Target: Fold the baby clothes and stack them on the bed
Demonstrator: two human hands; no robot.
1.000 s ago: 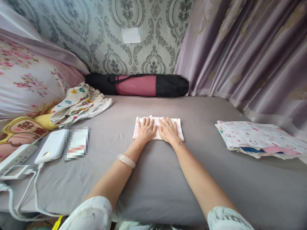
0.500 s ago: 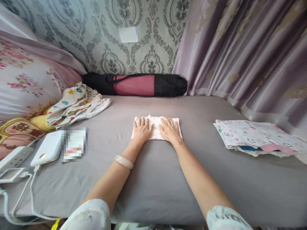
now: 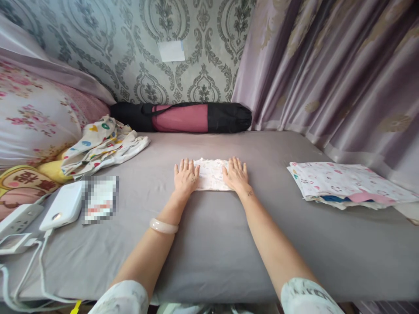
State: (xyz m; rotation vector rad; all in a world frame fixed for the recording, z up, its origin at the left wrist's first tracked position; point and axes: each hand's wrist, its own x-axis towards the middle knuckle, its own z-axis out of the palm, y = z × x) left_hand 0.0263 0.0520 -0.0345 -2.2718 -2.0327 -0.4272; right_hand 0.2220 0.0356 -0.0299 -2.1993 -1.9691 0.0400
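A small folded white cloth (image 3: 211, 175) with a faint pinkish print lies flat on the grey sheet (image 3: 216, 244). Over its left edge rests my left hand (image 3: 186, 176), palm down with the fingers stretched out. My right hand (image 3: 236, 175) lies flat across the cloth's right end, fingers spread. Both hands press or rest on it from above, and neither grips it. The cloth's two side edges are hidden beneath my hands.
To the right lies a stack of folded printed cloth (image 3: 350, 181). A crumpled patterned garment (image 3: 104, 148) sits at left, near a white power bank (image 3: 62, 205), a power strip (image 3: 19, 220) and cables. A black and pink rolled bag (image 3: 180, 117) lies along the wall.
My hands have moved apart, the left one outward to the cloth's left edge and the right one slightly outward. More of the cloth's middle shows. The camera view has shifted slightly.
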